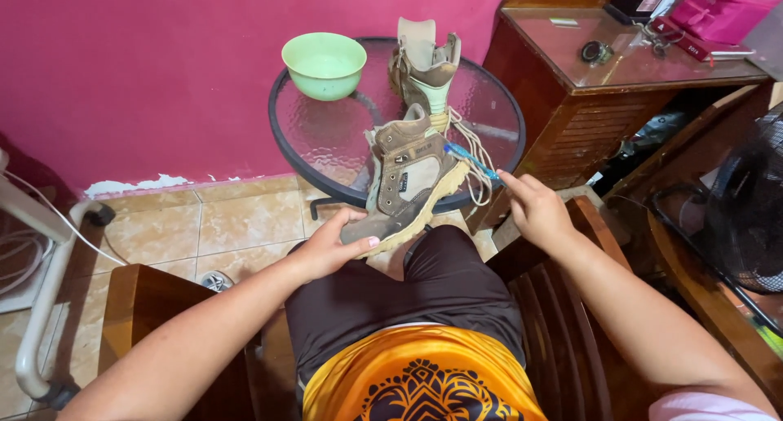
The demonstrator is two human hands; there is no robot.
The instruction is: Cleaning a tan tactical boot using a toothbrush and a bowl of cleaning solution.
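1 boot point(408, 188) is gripped at the toe by the left hand point(330, 245), heel propped on the glass table point(326, 135). The right hand point(534, 209) is held open by a blue brush point(471, 158). A 2nd boot point(424, 70) and green bowl point(324, 64) are seen behind.

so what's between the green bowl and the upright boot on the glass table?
Head view: bare glass tabletop between the green plastic bowl and the upright tan boot; nothing lies there.

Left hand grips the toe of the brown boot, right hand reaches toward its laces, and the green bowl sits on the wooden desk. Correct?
Not quite: the green bowl sits on the round glass table, not the wooden desk, as the head view shows. The left hand, brown boot and right hand are as stated.
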